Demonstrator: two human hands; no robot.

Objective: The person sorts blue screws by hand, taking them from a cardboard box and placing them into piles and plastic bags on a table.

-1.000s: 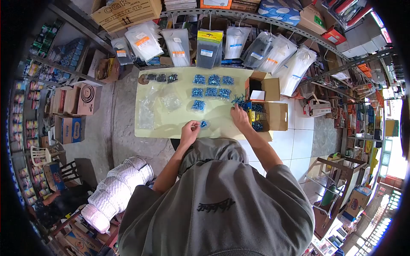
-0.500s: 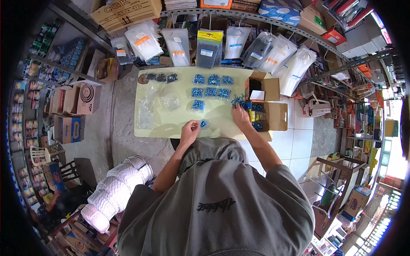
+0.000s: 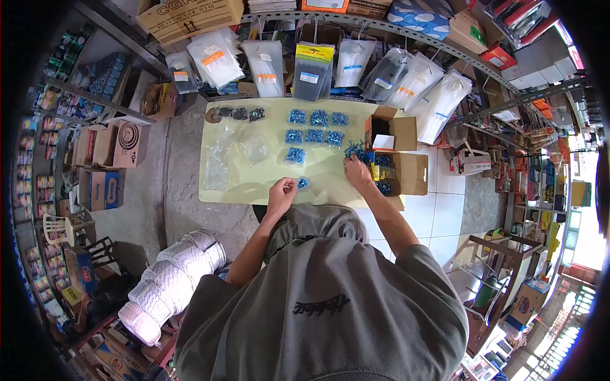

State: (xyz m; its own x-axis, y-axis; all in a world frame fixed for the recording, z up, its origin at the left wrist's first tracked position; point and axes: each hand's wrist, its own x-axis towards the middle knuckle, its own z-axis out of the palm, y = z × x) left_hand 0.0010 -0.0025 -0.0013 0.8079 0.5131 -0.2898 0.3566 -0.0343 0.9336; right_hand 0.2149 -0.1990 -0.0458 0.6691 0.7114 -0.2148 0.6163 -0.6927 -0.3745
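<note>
My left hand is closed on the edge of a small clear plastic bag with a few blue screws in it, low over the table's near side. My right hand reaches to a loose pile of small blue screws, its fingertips pinched together at the pile's near edge. What lies between those fingertips is too small to make out. Filled bags of blue screws lie in rows beyond my hands. Beside my right hand stands an open cardboard box holding more blue screws.
A second open box stands behind the first on the yellow table. Clear empty bags lie at left, with small dark packets at the back. Packs of cable ties hang above the far edge.
My right hand has shifted very slightly at the screw pile. My left hand stays on the small bag, and the bags on the table have not moved.
</note>
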